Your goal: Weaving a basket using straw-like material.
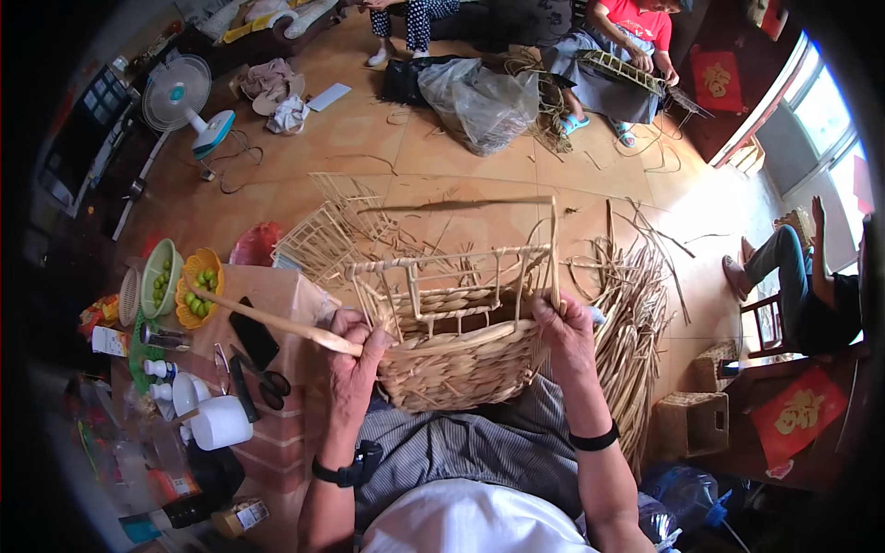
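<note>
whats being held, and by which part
A part-woven basket: the right hand holds its near right corner. The left hand, at the near left corner, pinches a pale strand close to the basket.

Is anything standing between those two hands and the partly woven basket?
Nothing visible does. The right hand holds the basket at its right side, and the left hand is at its left end, also holding a pale strip. That strip juts out leftward, away from the basket, so it isn't in between.
</note>
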`<action>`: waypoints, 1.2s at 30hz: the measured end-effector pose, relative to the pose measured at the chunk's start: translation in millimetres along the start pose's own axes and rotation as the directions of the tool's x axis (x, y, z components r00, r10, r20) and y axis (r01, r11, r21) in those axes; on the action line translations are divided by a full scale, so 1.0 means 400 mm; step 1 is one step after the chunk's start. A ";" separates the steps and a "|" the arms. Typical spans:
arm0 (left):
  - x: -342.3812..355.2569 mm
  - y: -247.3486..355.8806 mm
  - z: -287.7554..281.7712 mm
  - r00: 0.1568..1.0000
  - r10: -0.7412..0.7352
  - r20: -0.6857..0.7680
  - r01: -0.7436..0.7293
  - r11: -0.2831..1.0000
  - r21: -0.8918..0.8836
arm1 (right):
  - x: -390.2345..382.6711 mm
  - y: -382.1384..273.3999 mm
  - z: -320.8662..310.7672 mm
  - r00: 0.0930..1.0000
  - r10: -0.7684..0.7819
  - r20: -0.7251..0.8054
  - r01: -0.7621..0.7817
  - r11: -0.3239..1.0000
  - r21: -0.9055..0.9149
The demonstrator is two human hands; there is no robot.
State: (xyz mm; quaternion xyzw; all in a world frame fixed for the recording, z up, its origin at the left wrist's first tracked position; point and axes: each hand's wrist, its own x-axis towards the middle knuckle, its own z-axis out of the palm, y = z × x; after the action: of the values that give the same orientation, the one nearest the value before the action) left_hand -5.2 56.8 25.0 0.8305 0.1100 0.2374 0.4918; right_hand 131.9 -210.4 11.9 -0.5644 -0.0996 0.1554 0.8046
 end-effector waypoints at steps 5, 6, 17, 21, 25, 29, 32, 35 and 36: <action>-0.044 -0.021 0.035 0.995 -0.087 -0.041 0.083 0.992 -0.091 | 0.014 0.012 -0.024 0.996 0.079 -0.038 -0.080 0.997 -0.007; -0.045 -0.065 0.033 0.995 -0.086 -0.043 0.081 0.992 -0.094 | 0.013 0.024 -0.015 0.998 0.053 -0.031 -0.054 0.999 -0.009; -0.092 -0.050 -0.126 0.854 -0.519 -0.024 0.519 0.852 0.064 | 0.013 -0.090 -0.103 0.981 -0.078 -0.178 0.139 0.922 0.361; -0.082 0.116 -0.119 0.844 -0.506 0.177 0.506 0.861 0.049 | 0.021 -0.179 -0.031 0.982 -0.179 -0.054 0.187 0.959 0.214; -0.056 0.197 0.059 0.927 -0.268 0.261 0.344 0.886 -0.312 | -0.030 -0.199 0.202 0.957 -0.208 0.203 0.258 0.929 -0.266; -0.005 0.156 0.202 0.870 -0.140 0.472 0.425 0.699 -0.576 | -0.083 -0.161 0.325 0.795 -0.165 0.584 0.553 0.592 -0.587; -0.033 0.065 0.260 0.787 -0.200 0.583 0.554 0.643 -0.528 | -0.128 -0.142 0.374 0.701 -0.184 0.689 0.650 0.563 -0.511; -0.025 0.067 0.278 0.837 -0.072 0.542 0.471 0.599 -0.648 | -0.168 -0.150 0.406 0.651 -0.116 0.750 0.681 0.526 -0.510; -0.035 0.108 0.290 0.911 -0.069 0.406 0.328 0.717 -0.615 | -0.183 -0.148 0.416 0.617 -0.122 0.778 0.699 0.540 -0.470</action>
State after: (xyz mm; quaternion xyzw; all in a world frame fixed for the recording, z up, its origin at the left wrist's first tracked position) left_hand 38.6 -59.0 11.8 0.6083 0.0167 0.0522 0.7918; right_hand 16.1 -109.6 125.7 -0.6988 -0.5731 0.0791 0.4207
